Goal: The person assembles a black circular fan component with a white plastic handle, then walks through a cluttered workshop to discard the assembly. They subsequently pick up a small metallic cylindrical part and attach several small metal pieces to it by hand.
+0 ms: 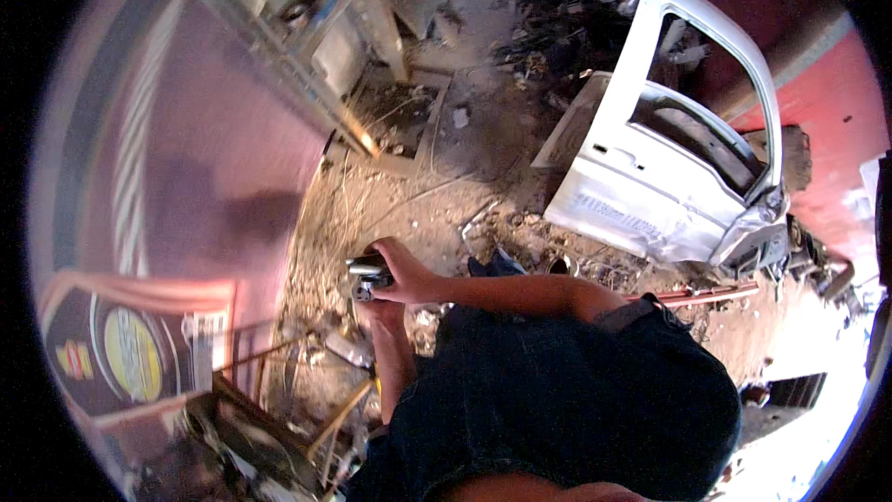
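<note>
My right hand is closed around a small black and silver object with a rounded metallic end; its exact kind is unclear. The right arm reaches across from the right. From below, my left forearm rises so that my left hand meets the underside of that object, close against the right hand. The left fingers are hidden. Beneath both hands lies dirt ground strewn with scraps.
A bare white car door leans at the right by a red wall. A painted wall curves along the left. Metal frames stand at the far left, and dark scrap is heaped at the back. A red bar lies behind my right arm.
</note>
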`<state>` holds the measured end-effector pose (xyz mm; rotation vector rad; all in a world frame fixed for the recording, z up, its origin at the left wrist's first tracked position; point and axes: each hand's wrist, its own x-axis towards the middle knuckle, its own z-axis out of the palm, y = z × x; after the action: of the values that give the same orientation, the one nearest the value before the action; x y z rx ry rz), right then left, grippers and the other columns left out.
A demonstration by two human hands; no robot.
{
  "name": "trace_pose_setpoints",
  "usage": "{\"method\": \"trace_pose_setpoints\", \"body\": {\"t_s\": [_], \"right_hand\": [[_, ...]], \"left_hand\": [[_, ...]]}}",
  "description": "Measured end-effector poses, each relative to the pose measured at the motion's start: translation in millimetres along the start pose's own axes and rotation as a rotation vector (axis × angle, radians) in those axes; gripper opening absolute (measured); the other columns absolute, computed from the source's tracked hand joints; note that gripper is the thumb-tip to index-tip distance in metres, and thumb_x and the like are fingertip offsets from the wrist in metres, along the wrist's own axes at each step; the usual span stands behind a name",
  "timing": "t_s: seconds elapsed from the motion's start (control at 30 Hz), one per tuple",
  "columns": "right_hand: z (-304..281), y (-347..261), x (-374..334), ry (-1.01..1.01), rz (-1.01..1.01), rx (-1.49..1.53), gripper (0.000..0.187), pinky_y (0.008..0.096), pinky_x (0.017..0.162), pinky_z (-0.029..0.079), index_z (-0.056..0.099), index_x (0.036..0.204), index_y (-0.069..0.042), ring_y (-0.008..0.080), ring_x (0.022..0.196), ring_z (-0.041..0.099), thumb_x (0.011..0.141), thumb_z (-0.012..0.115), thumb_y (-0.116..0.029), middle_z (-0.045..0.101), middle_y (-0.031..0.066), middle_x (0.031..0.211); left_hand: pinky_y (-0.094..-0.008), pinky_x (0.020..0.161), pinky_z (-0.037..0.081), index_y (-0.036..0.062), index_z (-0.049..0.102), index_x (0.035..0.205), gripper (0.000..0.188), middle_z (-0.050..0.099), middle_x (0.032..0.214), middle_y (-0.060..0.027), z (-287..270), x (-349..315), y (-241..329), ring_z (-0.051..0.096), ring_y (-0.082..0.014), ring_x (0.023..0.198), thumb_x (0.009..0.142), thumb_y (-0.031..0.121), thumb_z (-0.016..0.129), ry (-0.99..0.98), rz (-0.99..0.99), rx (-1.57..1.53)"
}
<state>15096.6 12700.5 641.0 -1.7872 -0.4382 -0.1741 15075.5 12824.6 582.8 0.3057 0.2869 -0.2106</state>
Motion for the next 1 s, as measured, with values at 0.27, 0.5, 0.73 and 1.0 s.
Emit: {"method": "trace_pose_setpoints", "body": {"t_s": [0.27,0.5,0.73,1.0], "right_hand": [[-90,94,110,0.134,0.157,-0.104,0.066,0.0442,0.088,0.039,0.038,0.119,0.000,0.0379,0.104,0.046,0.065,0.071,-0.020,0.044,0.0214,0.107],[-170,146,174,0.166,0.455,-0.069,0.069,0.0421,0.091,0.040,0.037,0.122,-0.004,0.0373,0.110,0.045,0.068,0.073,-0.024,0.043,0.0211,0.115],[-390,211,266,0.514,0.390,-0.170,0.063,0.0414,0.091,0.040,0.045,0.119,-0.002,0.0324,0.107,0.050,0.070,0.073,-0.030,0.050,0.0200,0.115],[-597,19,252,1.312,-0.034,-0.783,0.051,0.0396,0.102,0.029,0.032,0.129,0.003,0.0298,0.120,0.039,0.088,0.053,-0.019,0.038,0.0190,0.130]], "left_hand": [[-0.0376,0.098,0.036,0.0073,0.047,0.120,0.047,0.050,0.122,-0.0116,14,201,-46,0.047,-0.0268,0.115,0.084,0.037,0.044,-0.399,-0.204,0.006],[-0.0442,0.098,0.037,0.0037,0.046,0.122,0.051,0.050,0.121,-0.0141,67,315,-90,0.049,-0.0312,0.111,0.082,0.036,0.044,-0.142,-0.456,-0.258],[-0.0435,0.097,0.038,0.0033,0.045,0.124,0.042,0.050,0.121,-0.0154,246,498,-251,0.049,-0.0298,0.109,0.092,0.028,0.036,-0.235,-0.715,-0.019],[-0.0676,0.086,0.029,0.0065,0.040,0.128,0.065,0.044,0.129,-0.0150,660,597,-500,0.045,-0.0372,0.111,0.083,0.053,0.047,-0.472,-0.419,0.711]]}}
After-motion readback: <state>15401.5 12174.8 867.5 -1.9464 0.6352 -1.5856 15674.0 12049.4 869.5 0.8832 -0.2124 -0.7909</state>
